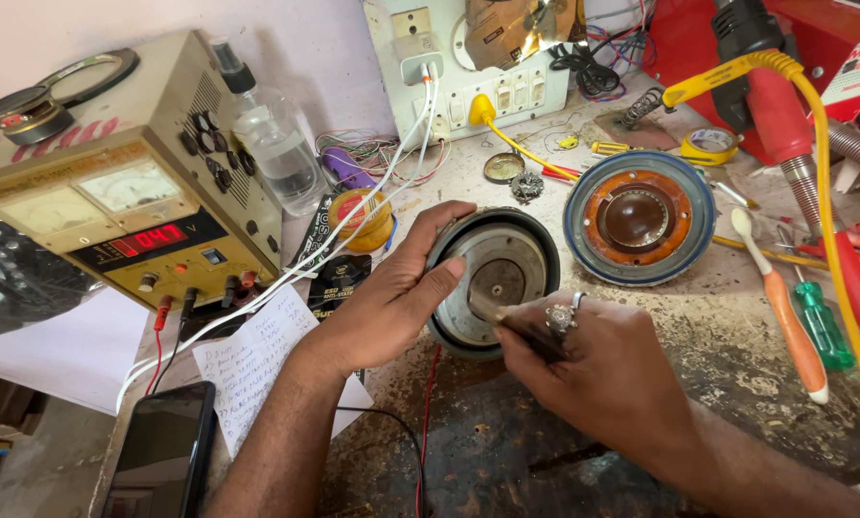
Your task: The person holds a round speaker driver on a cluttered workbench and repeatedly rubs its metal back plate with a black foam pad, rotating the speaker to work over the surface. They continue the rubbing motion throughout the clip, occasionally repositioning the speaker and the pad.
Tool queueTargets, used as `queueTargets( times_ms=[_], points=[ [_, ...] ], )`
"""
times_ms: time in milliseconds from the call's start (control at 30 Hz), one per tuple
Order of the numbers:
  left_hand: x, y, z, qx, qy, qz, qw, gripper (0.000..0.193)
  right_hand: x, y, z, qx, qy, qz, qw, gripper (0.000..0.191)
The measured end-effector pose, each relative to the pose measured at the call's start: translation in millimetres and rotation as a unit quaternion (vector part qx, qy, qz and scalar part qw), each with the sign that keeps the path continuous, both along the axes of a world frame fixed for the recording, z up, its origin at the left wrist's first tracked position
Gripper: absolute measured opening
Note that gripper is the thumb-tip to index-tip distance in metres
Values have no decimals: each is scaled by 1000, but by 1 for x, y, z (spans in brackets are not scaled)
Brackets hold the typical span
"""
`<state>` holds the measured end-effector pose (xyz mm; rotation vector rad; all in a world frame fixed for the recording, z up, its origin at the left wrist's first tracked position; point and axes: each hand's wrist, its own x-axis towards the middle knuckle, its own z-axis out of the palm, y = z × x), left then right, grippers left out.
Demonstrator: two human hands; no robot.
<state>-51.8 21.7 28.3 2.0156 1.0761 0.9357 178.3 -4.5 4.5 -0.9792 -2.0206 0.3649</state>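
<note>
Two hands are working one round metal speaker magnet (495,278): the left hand (392,297) is gripping its rim, tilted, while the right hand (593,369) is pinching a small tool (492,309) against its centre. It looks heavy, rigid; the rim seems the safest hold.

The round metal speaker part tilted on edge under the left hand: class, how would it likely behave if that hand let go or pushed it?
The round speaker part looks thick and metallic, so probably heavy for its size. Tilted on its rim, steadied by the left hand, it would likely tip flat or roll. It seems rigid, not floppy.
</note>
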Motion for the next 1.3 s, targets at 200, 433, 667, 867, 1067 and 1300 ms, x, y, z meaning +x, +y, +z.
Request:
queueTargets(
  times_ms=[200, 433, 667, 867, 1067, 1300],
  points=[
    [1, 0, 1, 1, 7, 2, 1000, 55, 6, -4, -3, 43, 6, 46, 998, 20],
    [0, 0, 0, -20, -7, 1, 1000, 55, 14, -1, -8, 124, -101, 63, 985, 47],
    [1, 1, -2, -19, -18, -7, 1000, 53, 7, 13, -20, 69, -18, 75, 995, 28],
    [-3, 3, -1, -39, -35, -10, 999, 52, -1, 23, -20, -81, 330, -57, 939, 18],
    [-5, -3, 6, -87, -40, 7, 995, 51, 14, 11, -25, -63, 175, -1, 983, 26],
    [-2, -11, 14, -64, 6, 11, 998, 48, 24, 3, -24, 87, -49, 117, 988, 41]
  ],
)
